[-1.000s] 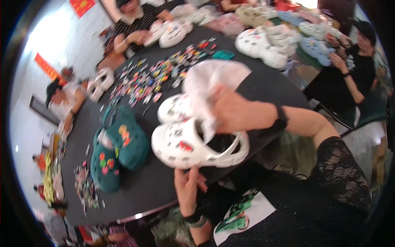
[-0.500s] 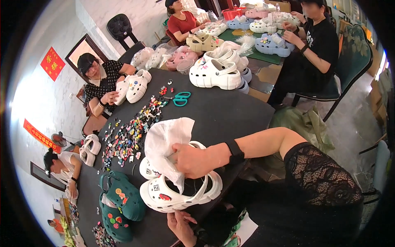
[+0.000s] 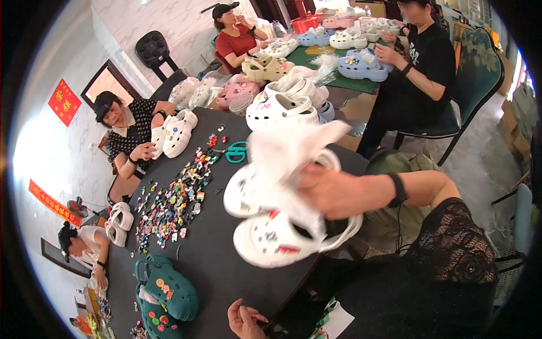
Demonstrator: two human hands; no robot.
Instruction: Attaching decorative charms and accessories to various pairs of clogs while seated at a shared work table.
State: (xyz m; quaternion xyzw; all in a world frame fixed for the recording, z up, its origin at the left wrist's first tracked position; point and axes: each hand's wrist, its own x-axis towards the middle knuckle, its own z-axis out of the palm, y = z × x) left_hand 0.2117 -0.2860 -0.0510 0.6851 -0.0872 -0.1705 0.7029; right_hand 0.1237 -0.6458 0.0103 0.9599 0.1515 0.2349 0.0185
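My right hand (image 3: 341, 195), blurred by motion, grips a pair of chunky white clogs (image 3: 271, 246) and lifts them over the table's right side. A thin white wrapping sheet (image 3: 276, 150) is bunched under its fingers and covers part of the shoes. Small charms dot the front of the near clog. By the table's front edge, my left hand (image 3: 247, 321) holds nothing, its fingers loosely apart. Left of it lies a pair of dark green clogs (image 3: 169, 291) with colourful fruit-like charms.
Loose small charms (image 3: 175, 209) are heaped on the dark table (image 3: 226, 265). Teal-handled scissors (image 3: 237, 151) lie beyond them. More white clogs (image 3: 282, 113) are stacked at the far side. Several co-workers sit around, one in black (image 3: 429, 62) at the far right beside a chair (image 3: 474, 85).
My right hand has raised the white clogs and wrapping off the table, moving them right and away from me. My left hand no longer touches the near clog. The view has shifted slightly.
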